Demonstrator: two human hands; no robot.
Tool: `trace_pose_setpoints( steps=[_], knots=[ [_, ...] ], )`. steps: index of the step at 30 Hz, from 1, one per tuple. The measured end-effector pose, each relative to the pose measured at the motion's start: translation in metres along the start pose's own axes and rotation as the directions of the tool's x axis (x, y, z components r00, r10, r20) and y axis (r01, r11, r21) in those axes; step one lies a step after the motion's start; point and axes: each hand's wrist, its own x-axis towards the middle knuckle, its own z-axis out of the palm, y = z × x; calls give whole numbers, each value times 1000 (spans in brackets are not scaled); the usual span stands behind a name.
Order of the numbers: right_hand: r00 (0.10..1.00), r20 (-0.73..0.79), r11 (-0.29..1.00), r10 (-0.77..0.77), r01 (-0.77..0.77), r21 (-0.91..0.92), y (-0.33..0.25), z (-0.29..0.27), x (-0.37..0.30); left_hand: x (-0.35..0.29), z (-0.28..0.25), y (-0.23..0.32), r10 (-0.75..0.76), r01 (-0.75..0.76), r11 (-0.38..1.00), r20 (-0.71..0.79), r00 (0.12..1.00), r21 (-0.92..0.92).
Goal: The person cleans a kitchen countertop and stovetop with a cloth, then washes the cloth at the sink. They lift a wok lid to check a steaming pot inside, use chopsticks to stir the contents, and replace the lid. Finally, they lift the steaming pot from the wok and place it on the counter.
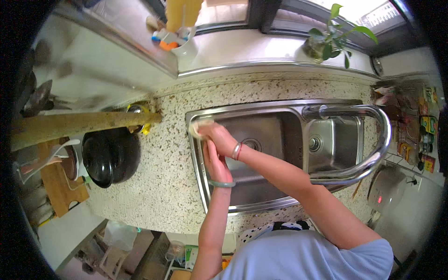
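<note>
My right hand (217,135) is closed on a pale, crumpled cloth (199,128), slightly blurred, over the far left corner of the steel sink. Directly below it my left hand (216,164) reaches up against the right, its fingertips hidden behind that hand and the cloth, so its grip is unclear. A green bangle (221,184) circles my left wrist; a silver bangle (236,150) and a red band are on the right one. Beneath both hands lies the large sink basin (266,177), with a round drain (250,145) in its floor.
A curved chrome faucet (385,135) arches over the small right basin (340,140). On the speckled counter (163,186) to the left stand a black pot (112,158) and a wooden board (60,182). A plant (326,44) and a white cup (186,49) sit on the windowsill.
</note>
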Motion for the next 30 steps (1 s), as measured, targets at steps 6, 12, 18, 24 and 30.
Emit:
trace_pose_setpoints(
  steps=[6,12,18,24,30],
  knots=[
    [787,-235,806,571,-482,343,-15,-103,-66,-35,41,-35,-168,101,968,292,942,231],
    [697,-637,869,-329,-41,-493,-51,-204,6,-17,150,-23,-57,-21,992,606,793,122],
    [729,-589,648,-350,-266,-714,0,-213,64,1,166,-18,-76,14,994,580,811,110],
    [853,-435,817,-289,-17,-576,0,-194,22,0,116,-45,-214,242,969,335,918,-45],
    [828,-530,957,185,-274,-95,-5,-135,-98,-27,88,-77,-321,345,938,396,860,12]
  ],
)
